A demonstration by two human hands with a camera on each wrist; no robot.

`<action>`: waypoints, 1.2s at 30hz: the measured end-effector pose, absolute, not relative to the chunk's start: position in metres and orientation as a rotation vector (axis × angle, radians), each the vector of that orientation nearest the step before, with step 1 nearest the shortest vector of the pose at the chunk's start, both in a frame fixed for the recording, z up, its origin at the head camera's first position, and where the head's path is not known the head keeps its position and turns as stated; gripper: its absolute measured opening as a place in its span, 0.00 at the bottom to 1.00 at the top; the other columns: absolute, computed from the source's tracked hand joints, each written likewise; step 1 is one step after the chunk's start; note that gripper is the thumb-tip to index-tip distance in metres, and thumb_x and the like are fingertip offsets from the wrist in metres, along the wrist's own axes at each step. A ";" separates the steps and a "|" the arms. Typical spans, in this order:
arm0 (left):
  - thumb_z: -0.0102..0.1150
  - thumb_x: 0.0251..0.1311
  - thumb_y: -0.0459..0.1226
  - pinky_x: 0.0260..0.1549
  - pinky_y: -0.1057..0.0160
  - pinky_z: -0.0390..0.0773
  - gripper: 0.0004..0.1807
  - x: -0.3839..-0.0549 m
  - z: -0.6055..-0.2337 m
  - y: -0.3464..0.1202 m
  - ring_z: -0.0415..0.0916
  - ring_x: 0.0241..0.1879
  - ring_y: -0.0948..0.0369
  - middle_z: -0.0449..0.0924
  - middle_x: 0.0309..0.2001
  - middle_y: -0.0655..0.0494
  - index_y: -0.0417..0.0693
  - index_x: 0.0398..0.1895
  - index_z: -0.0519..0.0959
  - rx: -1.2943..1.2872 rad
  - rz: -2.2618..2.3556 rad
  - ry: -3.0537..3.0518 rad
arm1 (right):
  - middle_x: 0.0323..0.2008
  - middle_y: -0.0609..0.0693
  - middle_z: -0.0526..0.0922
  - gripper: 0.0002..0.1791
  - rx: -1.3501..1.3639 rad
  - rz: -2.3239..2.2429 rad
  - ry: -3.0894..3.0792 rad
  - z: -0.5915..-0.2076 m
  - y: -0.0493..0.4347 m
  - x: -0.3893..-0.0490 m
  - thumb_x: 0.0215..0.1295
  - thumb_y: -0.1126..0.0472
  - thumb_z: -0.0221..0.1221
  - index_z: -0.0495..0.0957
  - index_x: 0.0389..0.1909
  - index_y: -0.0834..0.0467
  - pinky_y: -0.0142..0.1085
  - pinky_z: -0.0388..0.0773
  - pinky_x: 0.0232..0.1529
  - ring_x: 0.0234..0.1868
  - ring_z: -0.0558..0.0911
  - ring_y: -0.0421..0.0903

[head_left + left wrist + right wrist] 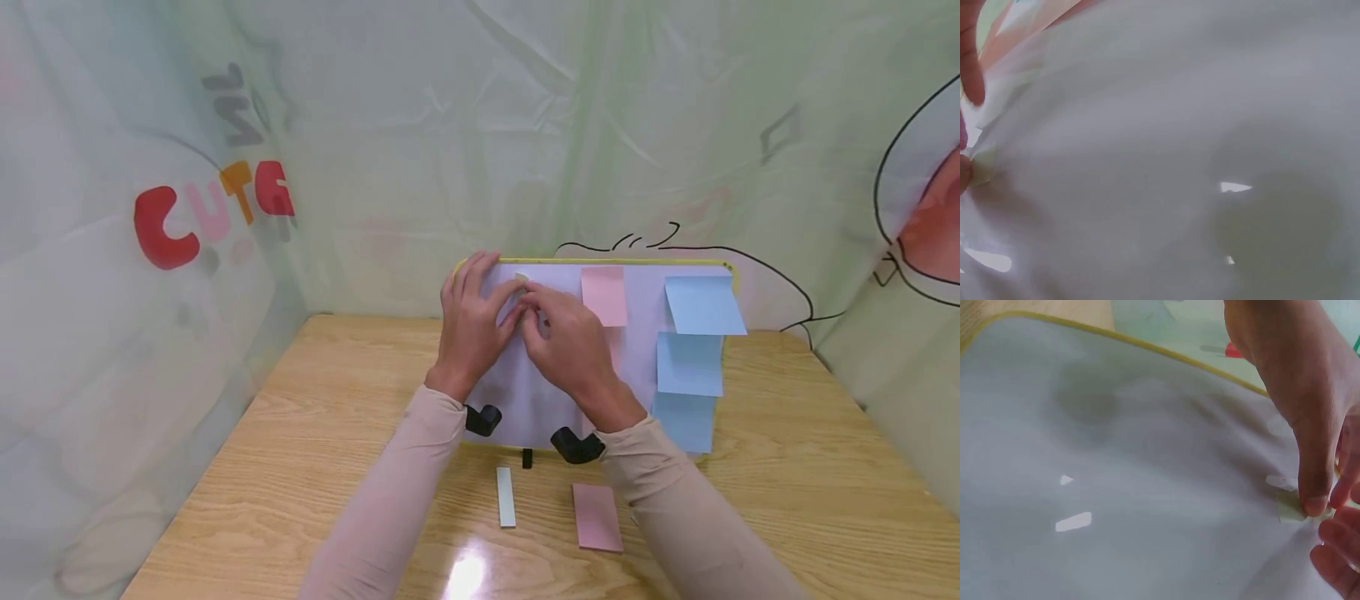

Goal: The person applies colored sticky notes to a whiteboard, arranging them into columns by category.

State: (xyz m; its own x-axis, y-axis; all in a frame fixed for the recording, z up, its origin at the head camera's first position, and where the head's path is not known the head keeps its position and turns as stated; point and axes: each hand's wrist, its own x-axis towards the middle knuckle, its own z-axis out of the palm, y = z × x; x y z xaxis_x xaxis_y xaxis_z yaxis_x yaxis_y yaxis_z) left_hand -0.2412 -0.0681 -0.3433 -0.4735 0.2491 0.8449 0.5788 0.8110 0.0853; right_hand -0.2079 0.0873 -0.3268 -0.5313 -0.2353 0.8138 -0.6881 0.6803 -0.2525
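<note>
Both hands meet near the upper left of an upright whiteboard with a yellow rim. My left hand pinches a small pale yellow sticky note between thumb and index finger, its other fingers raised by the board's top edge. Curled in from the other side, my right hand has its fingertips at the same note. In the right wrist view a thumb lies on the pale yellow note, against the white surface. Only a corner of the note shows in the left wrist view; the fingers partly cover it.
Pink notes hang mid-board, and blue notes run down its right side. Two black feet stick out at the bottom. On the wooden table lie a pink pad and a pale strip. A printed curtain stands behind.
</note>
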 end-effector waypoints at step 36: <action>0.63 0.65 0.48 0.34 0.53 0.66 0.17 -0.237 -0.372 -0.071 0.66 0.37 0.53 0.67 0.37 0.51 0.60 0.56 0.84 -0.508 -0.407 -2.042 | 0.59 0.59 0.80 0.18 0.972 0.157 -2.010 -0.317 0.095 -0.230 0.60 0.67 0.61 0.79 0.51 0.67 0.51 0.74 0.58 0.62 0.78 0.54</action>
